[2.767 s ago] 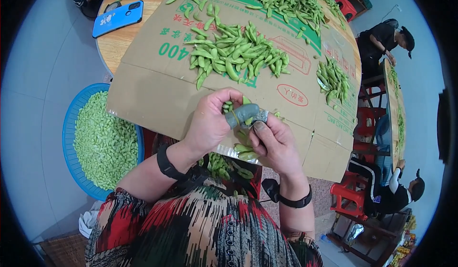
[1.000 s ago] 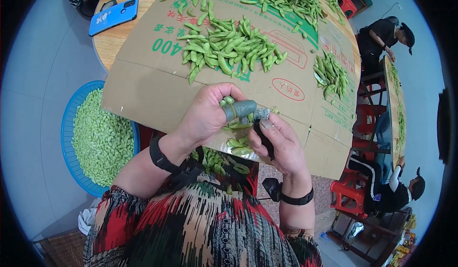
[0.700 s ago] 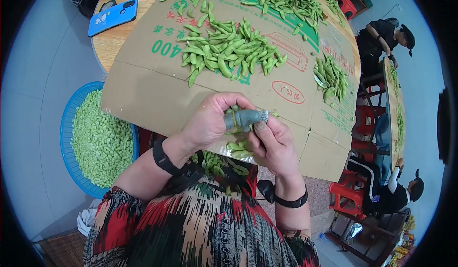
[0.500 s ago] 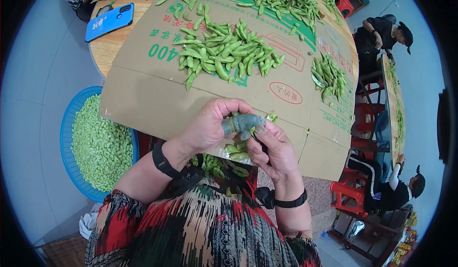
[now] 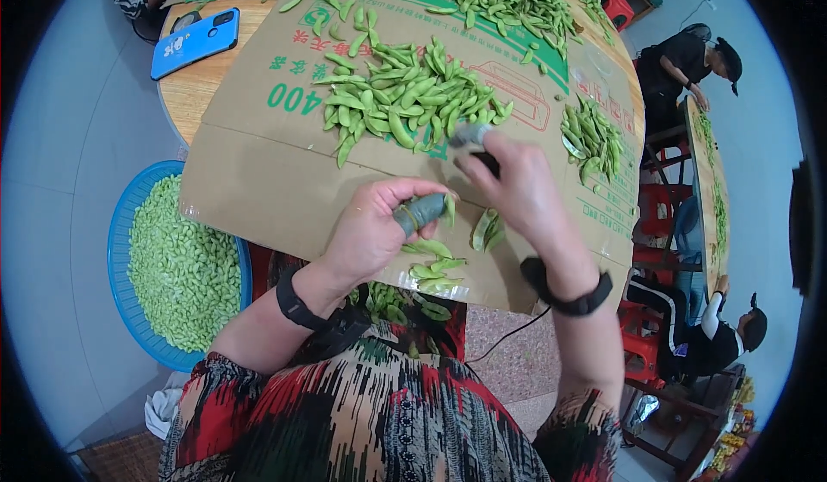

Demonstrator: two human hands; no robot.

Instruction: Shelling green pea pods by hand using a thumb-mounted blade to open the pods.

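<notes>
My left hand [image 5: 370,228] is closed just above the near edge of the cardboard [image 5: 276,167], a grey-green cover on its thumb or a finger. A green soybean pod [image 5: 450,209] is pinched at the covered tip. Farther right, my right hand [image 5: 517,176] reaches over the cardboard toward the near side of a pile of pods [image 5: 405,94]. Its covered fingertip and thumb are apart, with no pod visible between them, though motion blurs them. Between my hands lies a split pod [image 5: 488,230]. Several loose pods [image 5: 435,267] rest by the near edge.
A blue basket [image 5: 118,267] of shelled green beans [image 5: 181,267] stands at the left. A blue phone [image 5: 196,44] lies on the wooden table [image 5: 185,99]. More pods form a smaller heap [image 5: 593,136] and a large far heap [image 5: 482,0]. Two people sit at another table [image 5: 705,189].
My right hand has left my left hand and swung up and right toward the pod pile. The left hand stays nearly in place. The split pod between my hands has come into fuller view.
</notes>
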